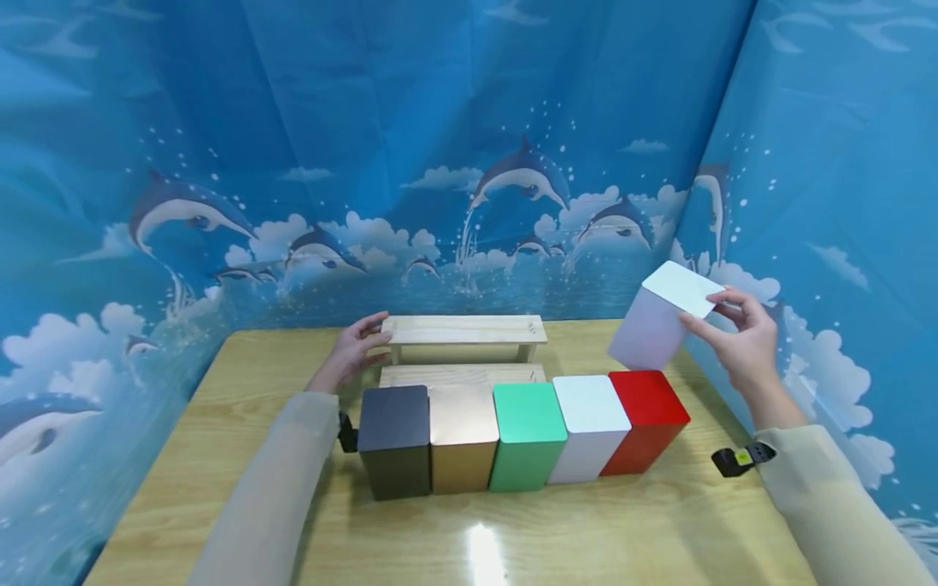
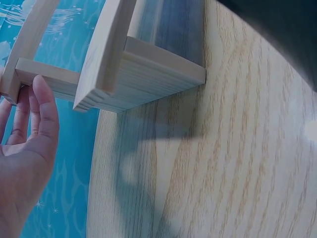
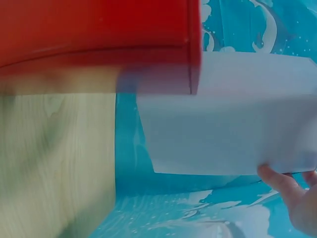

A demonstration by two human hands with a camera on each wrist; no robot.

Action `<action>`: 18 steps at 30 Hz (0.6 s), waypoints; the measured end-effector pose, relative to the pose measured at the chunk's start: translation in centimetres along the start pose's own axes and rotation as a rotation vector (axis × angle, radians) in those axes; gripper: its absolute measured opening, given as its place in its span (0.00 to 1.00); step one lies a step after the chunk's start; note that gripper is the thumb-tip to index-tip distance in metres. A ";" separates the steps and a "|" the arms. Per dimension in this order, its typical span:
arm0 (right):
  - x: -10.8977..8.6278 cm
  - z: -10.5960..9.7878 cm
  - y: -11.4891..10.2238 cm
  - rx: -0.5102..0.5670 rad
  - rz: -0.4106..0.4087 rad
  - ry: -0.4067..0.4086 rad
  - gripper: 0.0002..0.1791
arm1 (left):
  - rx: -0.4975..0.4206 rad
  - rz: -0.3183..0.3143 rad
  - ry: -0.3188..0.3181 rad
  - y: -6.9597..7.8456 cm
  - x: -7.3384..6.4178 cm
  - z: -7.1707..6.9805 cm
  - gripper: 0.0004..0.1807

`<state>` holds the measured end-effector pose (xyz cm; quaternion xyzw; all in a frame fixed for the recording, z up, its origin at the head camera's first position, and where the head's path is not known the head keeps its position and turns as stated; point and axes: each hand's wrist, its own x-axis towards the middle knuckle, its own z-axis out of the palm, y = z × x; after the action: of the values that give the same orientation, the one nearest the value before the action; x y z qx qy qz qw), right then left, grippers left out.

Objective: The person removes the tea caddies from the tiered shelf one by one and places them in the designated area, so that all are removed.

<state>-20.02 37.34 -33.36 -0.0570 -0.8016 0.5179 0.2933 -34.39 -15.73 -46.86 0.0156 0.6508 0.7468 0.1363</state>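
At the far right in the head view, my right hand (image 1: 749,335) pinches a white box (image 1: 648,325) by its top end. Its thumb is on the near edge and its fingers on the far side. The box is tilted in the air behind the row of boxes. In the right wrist view, the thumb lies along the pale box (image 3: 218,134). My left hand (image 1: 350,352) grips the left end of a two-step wooden rack (image 1: 462,328). Close up in the left wrist view, the fingers (image 2: 45,109) curl at the rack's end piece (image 2: 47,72).
Before the rack, side by side on the wooden table (image 1: 410,541), stand a black box (image 1: 396,448), a gold box (image 1: 463,443), a green box (image 1: 529,439), another white box (image 1: 589,415) and a red box (image 1: 648,415). A blue dolphin-print curtain (image 1: 410,163) closes the back and sides.
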 end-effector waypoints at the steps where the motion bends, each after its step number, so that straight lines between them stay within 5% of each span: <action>1: -0.1 -0.1 0.1 0.003 0.005 0.011 0.22 | 0.003 0.002 0.002 -0.1 0.1 0.0 0.35; 18: -1.3 -2.8 2.9 0.126 0.098 0.141 0.21 | -0.014 -0.028 -0.015 1.3 -1.0 0.6 0.33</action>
<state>-18.15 40.38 -35.60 -0.1137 -0.7409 0.5758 0.3266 -33.53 -15.51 -45.38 0.0114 0.6448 0.7491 0.1518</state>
